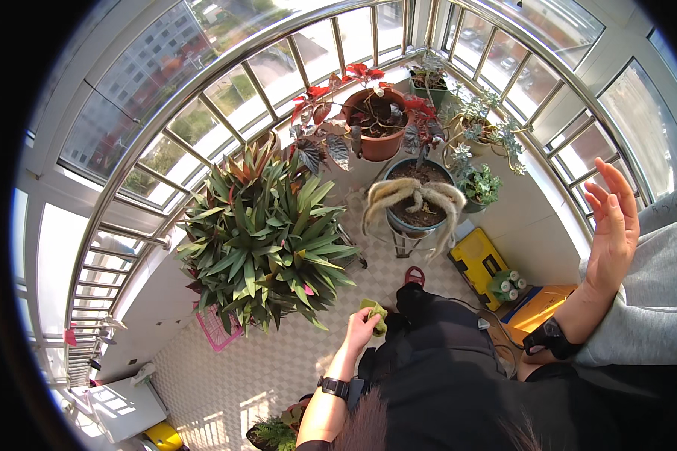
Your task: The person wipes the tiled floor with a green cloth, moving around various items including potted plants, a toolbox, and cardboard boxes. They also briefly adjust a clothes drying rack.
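Observation:
A crumpled green cloth (376, 317) is in my left hand (362, 328), held in front of my dark clothing. Close by, up and to the left, spreads a large leafy plant (265, 242) with long green leaves. My right hand (615, 225) is raised at the right with its fingers apart and nothing in it, near a grey fabric (649, 293). Ahead of me a teal pot (419, 197) holds a cactus with hairy, drooping stems (392, 191). Behind it is a terracotta pot (381, 146) with a red-leaved plant (317, 107).
A metal railing (146, 121) curves along the windows. At the right stand potted succulents (480, 185), a yellow case (478, 260), a pack of cans (508, 286) and a cardboard box (541, 310). A pink basket (217, 332) and white table (125, 409) are at the left.

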Available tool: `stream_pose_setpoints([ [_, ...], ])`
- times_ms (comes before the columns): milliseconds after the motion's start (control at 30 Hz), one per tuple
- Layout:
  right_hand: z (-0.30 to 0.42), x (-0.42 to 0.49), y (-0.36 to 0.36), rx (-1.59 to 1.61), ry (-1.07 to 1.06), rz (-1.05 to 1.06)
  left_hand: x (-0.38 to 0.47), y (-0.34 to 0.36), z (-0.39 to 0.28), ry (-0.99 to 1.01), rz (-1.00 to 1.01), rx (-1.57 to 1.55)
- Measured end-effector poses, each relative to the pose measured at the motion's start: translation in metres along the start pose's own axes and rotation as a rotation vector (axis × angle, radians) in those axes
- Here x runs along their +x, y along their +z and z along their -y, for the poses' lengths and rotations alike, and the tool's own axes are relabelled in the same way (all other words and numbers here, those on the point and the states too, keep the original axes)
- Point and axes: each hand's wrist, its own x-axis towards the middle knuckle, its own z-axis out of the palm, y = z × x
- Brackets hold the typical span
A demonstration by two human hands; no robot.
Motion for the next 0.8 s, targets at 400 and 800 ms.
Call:
stream_pose_setpoints([
  [400,-0.056,-0.065,0.059,-0.423,0.145,1.261,-0.004,0.090,-0.170,0.215,0.705,-0.202],
  [800,-0.204,0.012,-0.031,-0.497,0.388,1.344,0.088,0.219,-0.207,0.088,0.786,-0.214],
])
